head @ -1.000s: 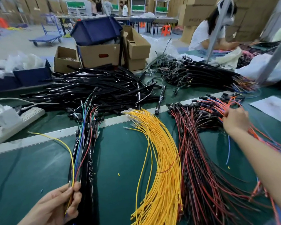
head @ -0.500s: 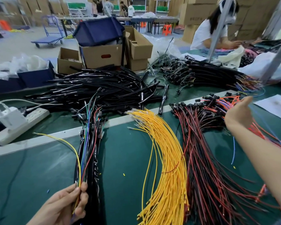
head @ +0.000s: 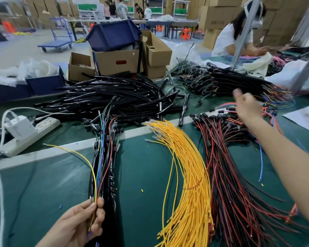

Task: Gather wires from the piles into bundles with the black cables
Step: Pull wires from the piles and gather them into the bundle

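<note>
Your left grip (head: 78,223) sits low at the near edge of the counter (head: 57,189). Its thumb and fingers pinch a thin bunch of strands. One is a single yellow wire (head: 78,154) that arcs up and away to the left. With it are green, red and purple strands that run straight ahead. The bunch lies against the left side of the bundle (head: 108,175) of black cables. This passes just beside your thumb and stretches away across the counter to the black cable pile (head: 114,97).

Your right grip (head: 248,107) is stretched far out to the right, above the connector ends of the red-and-black wire pile (head: 230,175). It is blurred, with the thumb raised, and you cannot tell from here whether it is spread or pinching a strand. A loose blue wire (head: 260,157) trails down just beside that forearm.

The yellow wire pile (head: 185,175) lies fanned out between the bundle and the red-and-black wire pile, and neither grip touches it. A white power strip (head: 30,134) rests at the left of the counter, well apart from your left grip.
</note>
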